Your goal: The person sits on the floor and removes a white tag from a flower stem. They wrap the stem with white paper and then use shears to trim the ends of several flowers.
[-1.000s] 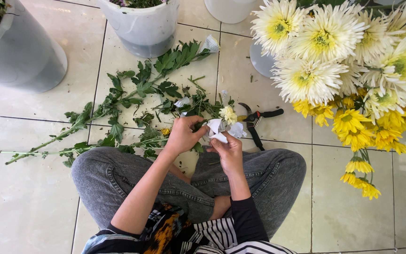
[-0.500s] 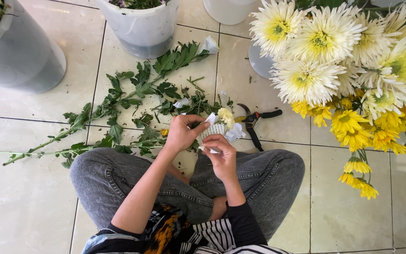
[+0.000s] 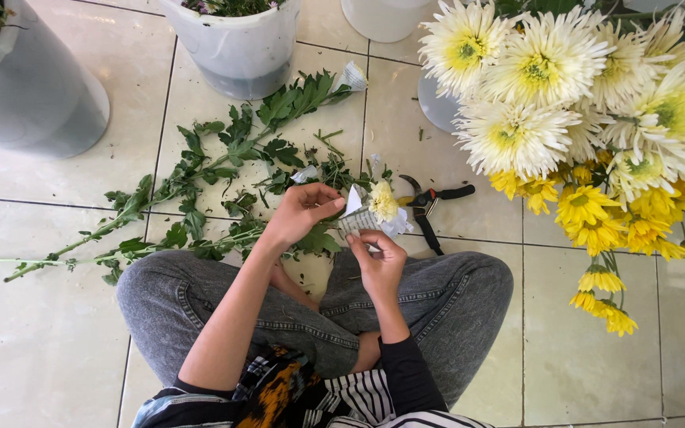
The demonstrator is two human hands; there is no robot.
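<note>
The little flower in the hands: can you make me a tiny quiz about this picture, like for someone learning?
1. True or false: both hands hold the small pale yellow flower in its white paper wrap.
2. What lies on the tiles just right of that flower? A) black pruning shears B) a spoon C) a red cup
3. Fill in: the leafy green stems lie on the floor by the ____ hand.

Key:
1. True. The left hand and right hand both have fingers on it.
2. A, the black pruning shears.
3. Left.
</note>
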